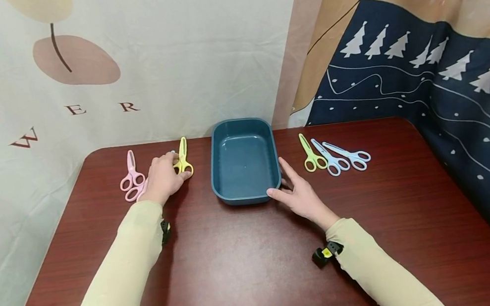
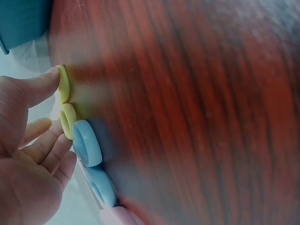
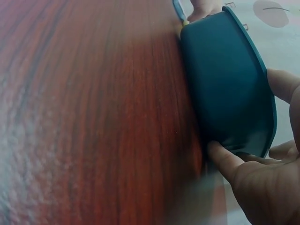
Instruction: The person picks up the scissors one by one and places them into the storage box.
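A pair of yellow scissors [image 1: 184,154] lies on the left side of the table. My left hand [image 1: 164,176] is at its handles, the thumb on one yellow loop [image 2: 64,84] and the fingers at the other side. Blue scissors handles [image 2: 87,143] sit beside them, mostly hidden by this hand in the head view. Pink scissors [image 1: 131,172] lie left of the hand, with a second pink loop partly covered. My right hand [image 1: 300,194] touches the near right corner of a dark blue rectangular bin [image 1: 248,200], thumb at the rim and fingers along the outer wall.
Right of the bin lie green scissors [image 1: 310,152], light blue scissors [image 1: 329,157] and another light blue pair [image 1: 348,154]. A patterned cloth [image 1: 173,70] hangs behind the brown table [image 1: 238,263]. Inside the bin, only its floor shows.
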Demonstrator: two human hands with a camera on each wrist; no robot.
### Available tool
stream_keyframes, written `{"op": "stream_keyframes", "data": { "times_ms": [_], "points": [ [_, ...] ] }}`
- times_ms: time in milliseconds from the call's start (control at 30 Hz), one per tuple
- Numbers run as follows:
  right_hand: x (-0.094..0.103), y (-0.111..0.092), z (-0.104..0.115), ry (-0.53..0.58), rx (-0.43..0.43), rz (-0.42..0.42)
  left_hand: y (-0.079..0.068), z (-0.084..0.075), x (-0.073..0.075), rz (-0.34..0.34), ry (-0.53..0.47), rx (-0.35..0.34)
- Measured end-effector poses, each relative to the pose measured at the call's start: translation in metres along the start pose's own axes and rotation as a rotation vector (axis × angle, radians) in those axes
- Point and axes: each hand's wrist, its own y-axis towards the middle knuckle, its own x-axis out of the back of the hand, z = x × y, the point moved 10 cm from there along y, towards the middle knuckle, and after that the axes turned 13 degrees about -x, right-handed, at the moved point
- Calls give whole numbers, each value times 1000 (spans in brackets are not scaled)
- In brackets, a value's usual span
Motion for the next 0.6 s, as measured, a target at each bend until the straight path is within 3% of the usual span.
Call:
{"op": "stream_keyframes", "data": {
  "times_ms": [300,600],
  "points": [
    [1,-1,3,12,-1,-13,1,0,-1,-8,-65,18],
    [-2,1,1,38,-37,-1,4,-3,0,-36,-85,-35]
  ]
}}
